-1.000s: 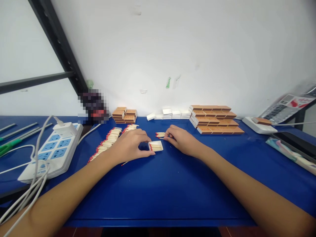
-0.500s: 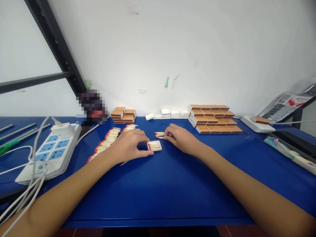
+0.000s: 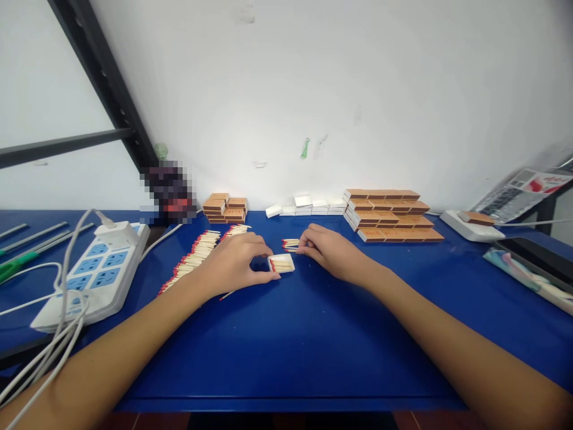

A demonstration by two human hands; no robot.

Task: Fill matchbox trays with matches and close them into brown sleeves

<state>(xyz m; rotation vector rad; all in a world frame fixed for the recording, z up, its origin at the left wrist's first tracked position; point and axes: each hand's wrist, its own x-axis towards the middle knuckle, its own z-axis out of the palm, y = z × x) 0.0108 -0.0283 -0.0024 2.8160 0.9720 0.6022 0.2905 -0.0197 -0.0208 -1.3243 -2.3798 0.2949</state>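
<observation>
Our left hand, curved part-open, grips a partly filled tray on the desk. Just beyond, our right hand pinches loose matches by their ends. Unchanged over one second: these remain outside the tray.

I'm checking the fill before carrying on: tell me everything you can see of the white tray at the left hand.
The tray is small, shallow, rectangular and open-topped, white and cardboard-looking, with low walls. It seems to rest on the blue table, its left end between the thumb and fingers of the left hand. Matches lie lengthwise inside, red heads toward that hand, too fine to count exactly.
</observation>
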